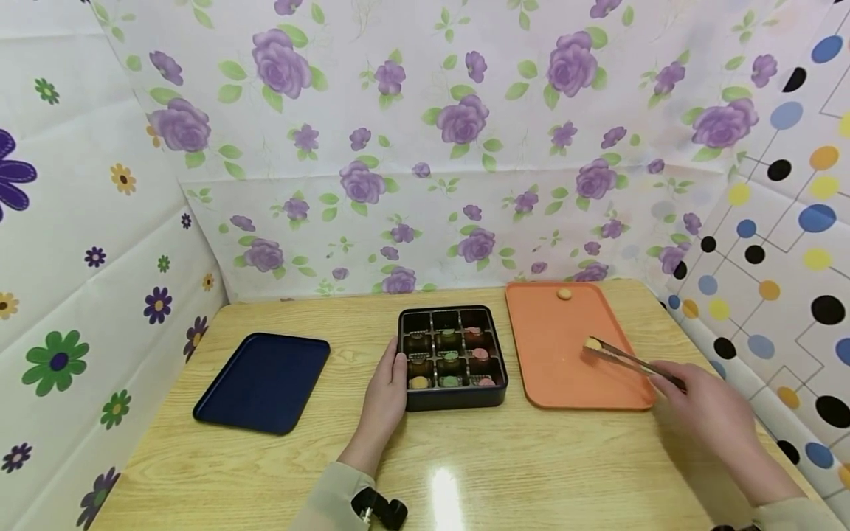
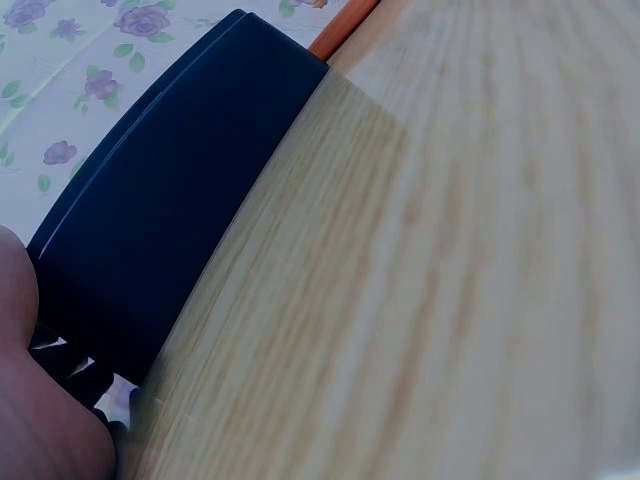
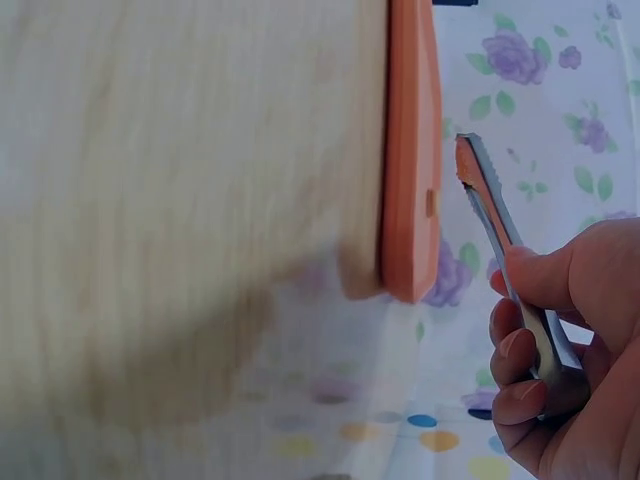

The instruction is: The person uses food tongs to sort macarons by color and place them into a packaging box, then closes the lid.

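The right hand point(image 1: 713, 413) grips tongs point(image 1: 631, 361), whose tips pinch a yellow sweet point(image 1: 592, 344) over the orange tray point(image 1: 558, 369) just ahead of it. The left hand point(image 1: 388, 387) rests with relaxed fingers against the near-left side of the box point(image 1: 453, 398), which lies left of the tray.
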